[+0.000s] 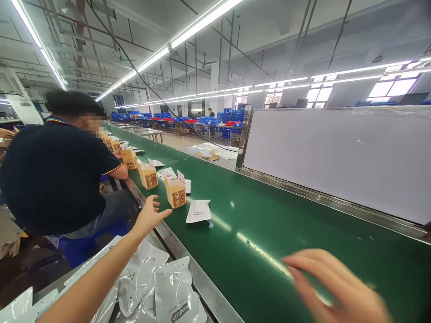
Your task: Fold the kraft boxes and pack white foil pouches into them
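Observation:
My left hand (pixel 150 216) reaches over the near edge of the belt, fingers apart and holding nothing. Its fingertips come close to the nearest tan printed carton (pixel 176 193), which stands upright with its top flaps raised. Beside that carton lies a silver-white pouch (pixel 198 211), flat on the green belt. My right hand (pixel 340 287) hovers over the belt at lower right, blurred, its fingers curved with a gap to the thumb and nothing visible in them. Under my left forearm is a heap of similar glossy pouches (pixel 175 287).
The green conveyor belt (pixel 256 215) runs away to the upper left, with a metal rail (pixel 208 278) along its near side. More cartons (pixel 147 176) and pouches line it. A seated co-worker (pixel 57 166) is at left. A white panel (pixel 336 161) stands along the far side.

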Demonstrator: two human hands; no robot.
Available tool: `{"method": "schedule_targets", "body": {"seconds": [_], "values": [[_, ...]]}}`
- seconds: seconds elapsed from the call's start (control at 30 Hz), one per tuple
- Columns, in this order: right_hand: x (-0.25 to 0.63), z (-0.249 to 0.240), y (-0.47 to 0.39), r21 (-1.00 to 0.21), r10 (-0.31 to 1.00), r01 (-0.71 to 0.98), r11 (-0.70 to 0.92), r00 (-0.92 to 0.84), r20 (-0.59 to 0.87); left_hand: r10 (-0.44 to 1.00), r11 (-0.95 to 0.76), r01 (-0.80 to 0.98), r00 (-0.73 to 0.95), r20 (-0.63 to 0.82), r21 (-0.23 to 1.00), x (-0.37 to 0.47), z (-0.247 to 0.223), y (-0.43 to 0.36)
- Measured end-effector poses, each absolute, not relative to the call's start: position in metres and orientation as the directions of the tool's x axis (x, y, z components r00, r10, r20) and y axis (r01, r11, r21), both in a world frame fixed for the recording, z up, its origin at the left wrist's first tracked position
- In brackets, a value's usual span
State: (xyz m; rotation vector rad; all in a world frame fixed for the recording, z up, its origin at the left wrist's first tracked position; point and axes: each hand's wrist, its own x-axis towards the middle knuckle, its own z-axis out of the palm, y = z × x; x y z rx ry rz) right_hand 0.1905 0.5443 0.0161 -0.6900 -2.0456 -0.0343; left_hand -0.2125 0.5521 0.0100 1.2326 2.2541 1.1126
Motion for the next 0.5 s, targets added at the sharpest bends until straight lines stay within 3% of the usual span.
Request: {"method": "schedule_targets", "body": {"seconds": [0.07,0.1,0.13,0.3,0.5], "values": [[0.127,0.004,0.565,-0.258,0.482,0.421,0.869,-0.609,0.629,0.724,0.332,0.435,-0.686,0.069,0.837,-0.238,-0.010,0.571],[0.093,-0.007,0.580,-0.256,0.521,0.454,0.853,-0.713,0.469,0.699,0.321,0.380,-0.713,0.054,0.867,-0.246,-0.020,0.580],[0.062,-0.018,0.597,-0.245,0.530,0.469,0.848,-0.748,0.400,0.688,0.302,0.333,-0.725,0.037,0.893,-0.251,-0.028,0.588],[-0.034,-0.072,0.669,-0.203,0.593,0.558,0.805,-0.776,0.214,0.710,0.178,0.234,-0.703,0.040,0.956,-0.249,-0.051,0.626],[-0.020,-0.086,0.691,-0.149,0.679,0.662,0.734,-0.715,0.164,0.775,0.048,0.274,-0.617,0.137,0.961,-0.214,-0.048,0.655]]}}
